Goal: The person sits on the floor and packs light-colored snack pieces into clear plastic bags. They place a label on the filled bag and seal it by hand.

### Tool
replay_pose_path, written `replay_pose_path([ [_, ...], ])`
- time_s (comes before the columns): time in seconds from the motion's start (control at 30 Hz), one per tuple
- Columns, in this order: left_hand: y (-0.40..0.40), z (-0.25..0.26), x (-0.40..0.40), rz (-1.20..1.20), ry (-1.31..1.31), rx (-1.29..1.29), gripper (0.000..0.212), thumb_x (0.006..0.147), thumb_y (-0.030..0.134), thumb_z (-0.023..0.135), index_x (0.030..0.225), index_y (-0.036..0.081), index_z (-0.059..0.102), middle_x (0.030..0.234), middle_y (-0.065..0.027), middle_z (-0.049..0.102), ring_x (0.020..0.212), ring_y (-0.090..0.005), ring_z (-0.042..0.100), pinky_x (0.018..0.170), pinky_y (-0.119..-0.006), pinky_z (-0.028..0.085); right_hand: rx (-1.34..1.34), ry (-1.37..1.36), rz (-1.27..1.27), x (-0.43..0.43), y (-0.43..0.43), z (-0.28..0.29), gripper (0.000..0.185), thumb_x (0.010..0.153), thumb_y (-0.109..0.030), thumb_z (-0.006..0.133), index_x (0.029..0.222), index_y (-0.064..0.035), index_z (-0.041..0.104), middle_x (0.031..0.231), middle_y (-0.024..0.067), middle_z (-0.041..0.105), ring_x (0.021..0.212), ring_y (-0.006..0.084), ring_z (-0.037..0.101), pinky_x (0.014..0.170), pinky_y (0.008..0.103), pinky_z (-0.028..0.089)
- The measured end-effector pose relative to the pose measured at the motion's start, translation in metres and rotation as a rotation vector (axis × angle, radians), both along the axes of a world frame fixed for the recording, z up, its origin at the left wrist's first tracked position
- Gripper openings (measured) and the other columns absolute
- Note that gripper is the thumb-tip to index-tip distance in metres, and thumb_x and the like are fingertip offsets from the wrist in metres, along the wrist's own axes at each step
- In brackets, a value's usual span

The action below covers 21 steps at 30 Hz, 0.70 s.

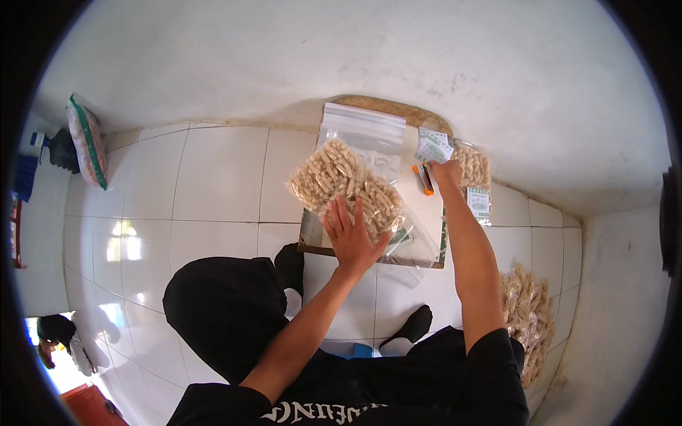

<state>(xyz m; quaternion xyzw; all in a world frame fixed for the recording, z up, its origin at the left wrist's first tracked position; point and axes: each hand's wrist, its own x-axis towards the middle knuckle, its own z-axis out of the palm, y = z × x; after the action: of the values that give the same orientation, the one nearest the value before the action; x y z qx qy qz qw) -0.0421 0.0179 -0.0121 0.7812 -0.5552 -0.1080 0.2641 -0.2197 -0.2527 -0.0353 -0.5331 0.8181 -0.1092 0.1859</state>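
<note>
My left hand (350, 234) lies with fingers spread on a clear plastic bag of tan stick-shaped snacks (341, 175). The bag rests slanted on a low table (424, 229), partly over a stack of flat clear plastic bags (365, 118). At the table's right side, my right hand (446, 173) is beside an orange and grey stapler (424, 179) and touches the printed cards (434, 145); whether its fingers grip a card is hidden. Just right of it stands a filled bag (472, 160) with a green and white printed card (479, 204) on its lower part.
A wall (373, 48) rises behind the table. Several snack bags (527, 319) are heaped on the floor at right. A large filled sack (88, 141) and a water jug (61, 149) stand far left. A blue object (349, 350) is between my feet. A person (64, 341) shows at lower left.
</note>
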Motion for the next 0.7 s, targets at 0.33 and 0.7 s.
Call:
replay_pose_path([
  [0.33,-0.003,0.004,-0.006,-0.008,0.031,0.001,0.099,0.076,0.055,0.072,0.151,0.005,0.031,0.16,-0.0292,0.008,0.149,-0.0453,-0.004,0.117,-0.061,-0.004,0.006,-0.047,-0.154,0.004,-0.008,0.003,0.082,0.068,-0.049,0.085,0.126,-0.0002,0.052,0.131,0.0229,0.05,0.128,0.037,0.049,0.106,0.0435,0.044],
  [0.7,0.001,-0.006,0.0,-0.004,-0.043,-0.029,0.105,0.075,0.061,0.072,0.152,0.004,0.029,0.159,-0.0303,0.008,0.149,-0.0467,-0.001,0.117,-0.062,-0.002,-0.272,-0.364,-0.155,-0.018,-0.005,-0.019,0.078,0.067,-0.019,0.088,0.13,-0.0051,0.043,0.124,0.019,0.06,0.109,0.0303,0.061,0.095,0.0399,0.05],
])
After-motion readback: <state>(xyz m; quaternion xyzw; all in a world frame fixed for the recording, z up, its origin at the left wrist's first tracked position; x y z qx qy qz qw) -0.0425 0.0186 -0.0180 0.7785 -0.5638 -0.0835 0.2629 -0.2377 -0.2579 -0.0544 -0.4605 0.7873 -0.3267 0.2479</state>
